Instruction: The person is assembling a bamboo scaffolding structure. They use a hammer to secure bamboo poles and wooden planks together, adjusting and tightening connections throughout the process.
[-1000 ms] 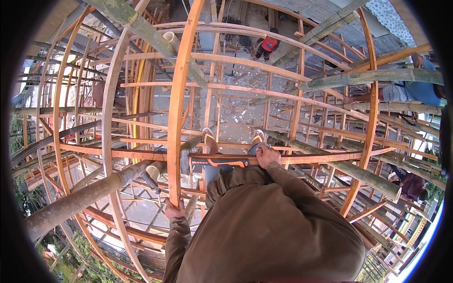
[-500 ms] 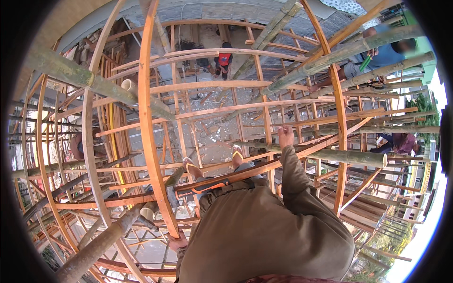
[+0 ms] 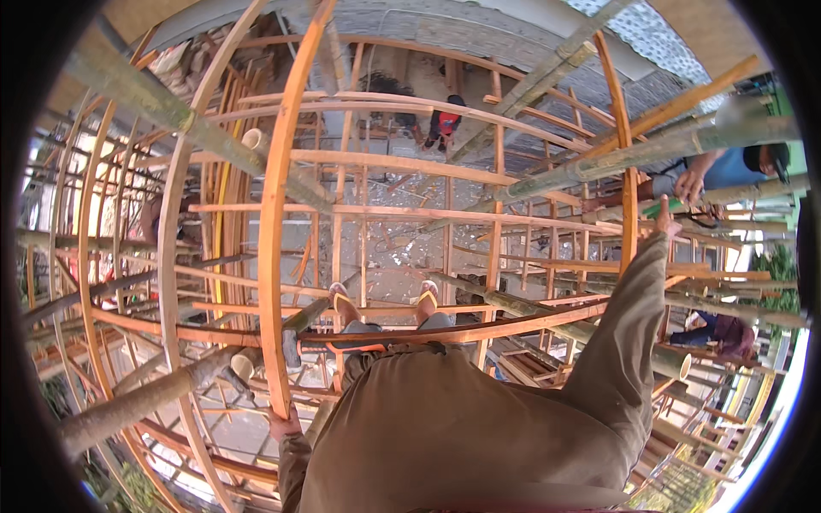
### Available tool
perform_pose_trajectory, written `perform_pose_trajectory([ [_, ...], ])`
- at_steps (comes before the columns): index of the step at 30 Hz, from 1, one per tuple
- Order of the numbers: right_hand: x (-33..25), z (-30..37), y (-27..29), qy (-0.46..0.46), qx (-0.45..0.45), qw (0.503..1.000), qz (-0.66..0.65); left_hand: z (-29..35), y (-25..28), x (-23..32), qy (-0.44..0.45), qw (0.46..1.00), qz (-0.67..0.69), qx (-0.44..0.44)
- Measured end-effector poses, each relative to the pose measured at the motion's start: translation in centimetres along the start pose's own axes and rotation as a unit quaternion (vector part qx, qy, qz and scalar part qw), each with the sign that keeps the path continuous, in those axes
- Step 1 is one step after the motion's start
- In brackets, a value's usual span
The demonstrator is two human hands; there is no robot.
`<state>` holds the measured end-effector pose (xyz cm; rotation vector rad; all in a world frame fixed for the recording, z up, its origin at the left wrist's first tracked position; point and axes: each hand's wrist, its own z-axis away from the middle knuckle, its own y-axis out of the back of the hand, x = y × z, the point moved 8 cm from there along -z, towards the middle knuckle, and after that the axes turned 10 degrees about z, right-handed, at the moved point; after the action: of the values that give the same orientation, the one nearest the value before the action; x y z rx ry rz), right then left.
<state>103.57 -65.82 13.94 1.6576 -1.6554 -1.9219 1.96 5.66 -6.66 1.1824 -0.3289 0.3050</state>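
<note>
My left hand [image 3: 285, 423] is closed around the lower end of a long upright wooden beam [image 3: 275, 231]. My right arm is stretched out to the right. At its end, my right hand [image 3: 667, 226] has a finger extended and meets a green object [image 3: 662, 208], partly hidden between hands. A co-worker's hand [image 3: 691, 183] is just above it; whether I grip the object is unclear. By my waist, a hammer with a grey head [image 3: 292, 349] and an orange-and-black handle lies along a curved horizontal beam [image 3: 513, 325], next to the upright beam.
My sandalled feet [image 3: 425, 299] are on the framework, high above a littered floor [image 3: 402, 244]. Thick bamboo poles [image 3: 128, 410] and wooden battens [image 3: 402, 160] cross all around. A person in red and black [image 3: 445, 126] is below; another person [image 3: 723, 333] is at right.
My right hand has swung from the middle out to the right, up to the green object. The co-worker has lowered that object toward me. My left hand stays on the beam.
</note>
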Motion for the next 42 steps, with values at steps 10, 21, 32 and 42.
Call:
perform_pose_trajectory([
  [10, 5.6, -9.5, -11.5, -0.098, -0.266, 0.869, -0.406, 0.6, 1.3, 2.3, 0.078, 0.996, -0.02, -0.035],
  [21, -8.7, 39.1, -16.5, -0.051, -0.618, 0.736, -0.273, 0.3, 1.2, 2.5, 0.056, 0.997, -0.01, -0.055],
  [32, -29.7, 86.6, -10.5, 0.776, -0.529, 0.343, 0.015, 0.4, 1.7, 2.9, 0.007, 0.999, -0.011, -0.047],
  [42, -29.5, 112.2, -12.4, 0.909, -0.405, 0.071, 0.071, 0.4, 1.3, 2.4, 0.034, 0.996, 0.009, -0.085],
])
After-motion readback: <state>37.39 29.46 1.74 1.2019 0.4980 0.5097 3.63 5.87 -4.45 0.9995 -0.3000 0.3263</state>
